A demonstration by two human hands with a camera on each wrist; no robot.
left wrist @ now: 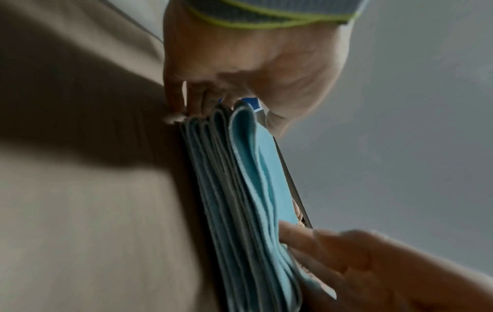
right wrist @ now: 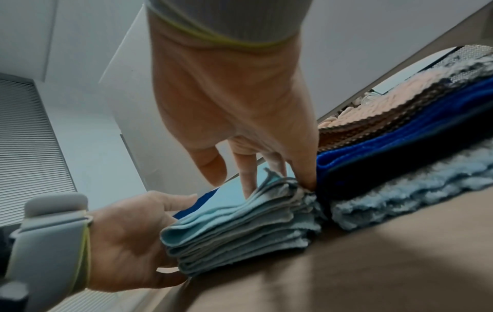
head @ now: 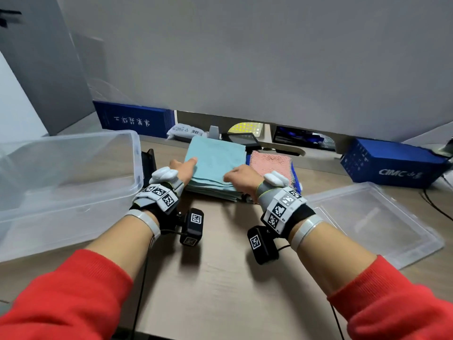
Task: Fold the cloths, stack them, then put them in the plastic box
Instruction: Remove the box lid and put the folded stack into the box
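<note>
Off to the far side of the left hand (head: 182, 169) stands the box (head: 136, 153), clear plastic, lid off, on the table (head: 220, 278); a dark stand (head: 148, 163) sits in the gap between them. The left hand flanks the left edge of the stack (head: 215, 168) of light blue cloths, folded and lying flat; its index finger lies straight along the top cloth, pointing away from the person, and the thumb in the right wrist view reaches under the bottom layer, so the hand cups the side with fingers spread rather than pinching. The stack is nearly square from the head view, a little longer running away from the person; its folded edges face the person; the wrist views show what the head view cannot, a good many layers, each edged in grey.

The right hand (head: 241, 179) sits at the stack's near right corner; fingers point down, the fingertips (right wrist: 306, 179) tucked into the gap between this stack and the next pile, the thumb hanging free above the top cloth; pressing, not gripping, as far as I can see.

Just beyond the right hand, touching its little-finger side, is a second pile; the head view shows mostly the pink cloth (head: 270, 163) on top; the right wrist view alone reveals a blue cloth (right wrist: 400, 135) under it and a fluffy pale cloth (right wrist: 413, 187) at the bottom. Further right lies the lid (head: 372, 224), flat; behind it a blue carton (head: 392, 165).
</note>
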